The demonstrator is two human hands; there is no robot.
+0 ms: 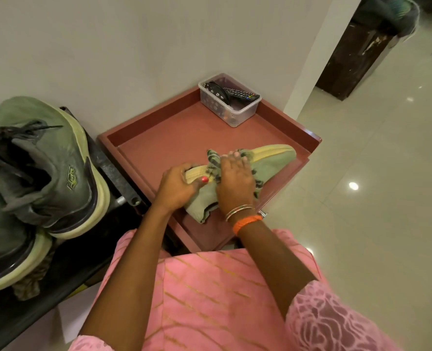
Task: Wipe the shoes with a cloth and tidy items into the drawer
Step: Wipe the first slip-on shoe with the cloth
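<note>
A green shoe (273, 164) with a pale yellow sole lies on its side in the open reddish-brown drawer (159, 150). My left hand (178, 187) grips the shoe at its heel end, thumb on the sole. My right hand (235, 182) presses a striped grey-green cloth (213, 160) against the middle of the shoe. Two more green shoes (48, 158) sit stacked on the black surface to the left, close to the camera.
A clear plastic box (235, 115) holding a remote control and dark items stands in the drawer's far corner. A white wall runs behind. Glossy tiled floor (374, 173) spreads to the right, with a dark wooden cabinet (349, 59) at the far right.
</note>
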